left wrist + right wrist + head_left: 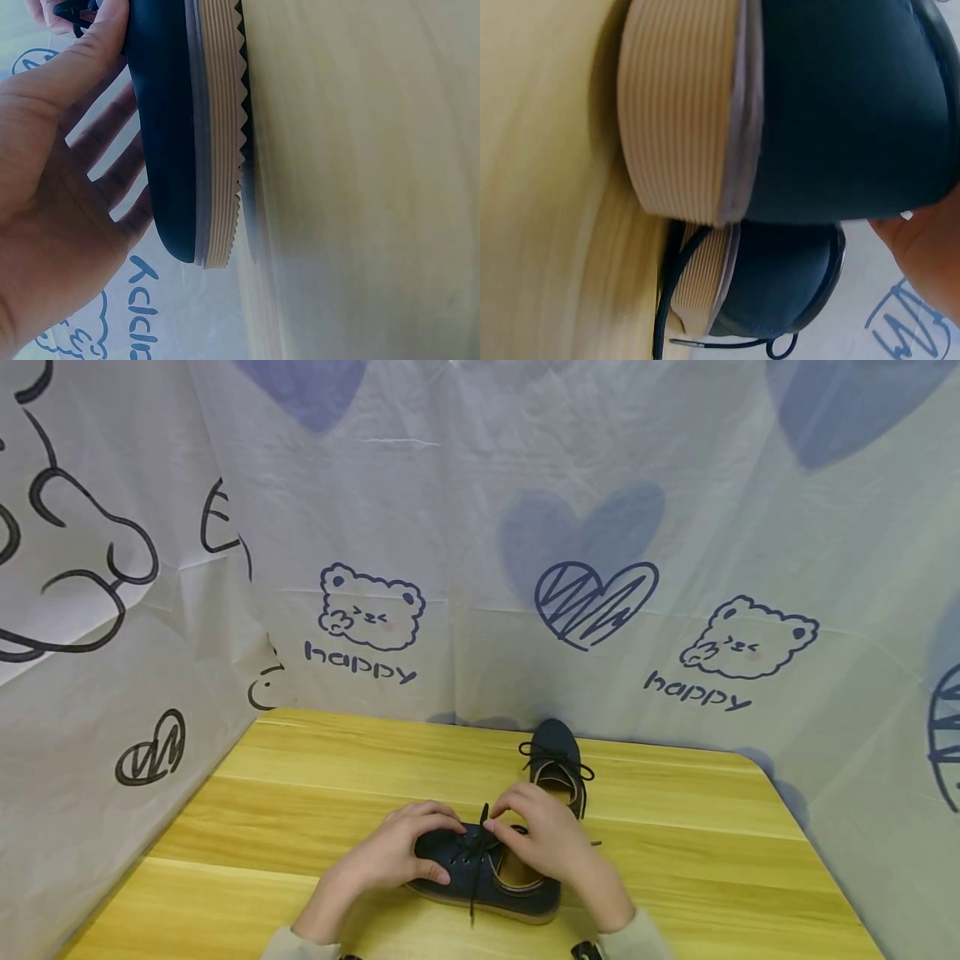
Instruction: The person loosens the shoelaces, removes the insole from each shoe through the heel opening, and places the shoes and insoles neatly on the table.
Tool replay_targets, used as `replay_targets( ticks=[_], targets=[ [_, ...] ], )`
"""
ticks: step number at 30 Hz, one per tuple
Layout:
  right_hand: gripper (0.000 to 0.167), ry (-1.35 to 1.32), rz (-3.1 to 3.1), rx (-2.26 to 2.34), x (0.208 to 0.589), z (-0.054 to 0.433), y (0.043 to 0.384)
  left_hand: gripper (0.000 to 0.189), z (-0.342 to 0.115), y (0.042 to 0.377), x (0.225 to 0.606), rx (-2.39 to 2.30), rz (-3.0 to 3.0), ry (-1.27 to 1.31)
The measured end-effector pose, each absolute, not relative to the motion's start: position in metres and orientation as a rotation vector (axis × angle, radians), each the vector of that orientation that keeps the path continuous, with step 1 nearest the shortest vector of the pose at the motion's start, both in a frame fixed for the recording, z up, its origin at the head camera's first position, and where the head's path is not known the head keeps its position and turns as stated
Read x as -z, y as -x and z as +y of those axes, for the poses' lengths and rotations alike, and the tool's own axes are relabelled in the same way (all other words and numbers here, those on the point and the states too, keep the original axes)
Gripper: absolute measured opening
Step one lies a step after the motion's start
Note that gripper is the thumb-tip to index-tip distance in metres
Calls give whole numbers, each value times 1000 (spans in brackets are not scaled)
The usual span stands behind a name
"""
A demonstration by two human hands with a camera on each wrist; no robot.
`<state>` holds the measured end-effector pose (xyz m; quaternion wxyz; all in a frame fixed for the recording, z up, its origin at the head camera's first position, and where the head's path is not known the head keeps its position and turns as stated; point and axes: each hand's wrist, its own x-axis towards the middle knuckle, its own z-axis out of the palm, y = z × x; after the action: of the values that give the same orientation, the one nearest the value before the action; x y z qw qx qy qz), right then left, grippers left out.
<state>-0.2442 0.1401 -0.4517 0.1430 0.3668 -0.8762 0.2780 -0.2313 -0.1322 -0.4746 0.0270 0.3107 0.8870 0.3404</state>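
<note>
A dark navy lace-up shoe lies on the table in the head view, toe to the left, with a tan ridged sole. My left hand grips its toe part, thumb on the near side and fingers over the top; the left wrist view shows that thumb on the navy upper. Above the tongue, thumb and forefinger of my right hand pinch the black shoelace. One lace end hangs down the shoe's near side. In the right wrist view the heel hides most of the right hand.
Behind the right hand stands a matching shoe, toe away from me, its lace tied in a bow. The yellow wood-grain table ends at a white cloth printed with hearts and bears, which hangs at the back and sides.
</note>
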Motion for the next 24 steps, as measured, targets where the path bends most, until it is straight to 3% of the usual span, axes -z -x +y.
replay_targets(
  ticks=[11,24],
  targets=[
    [14,-1049,-2603,-701,457,128,237,54,-132,230,475,-1049,2735,-974],
    [5,-1186,-2494,-903,450,125,231,55,-134,231,477,-1046,2746,-986]
  ],
)
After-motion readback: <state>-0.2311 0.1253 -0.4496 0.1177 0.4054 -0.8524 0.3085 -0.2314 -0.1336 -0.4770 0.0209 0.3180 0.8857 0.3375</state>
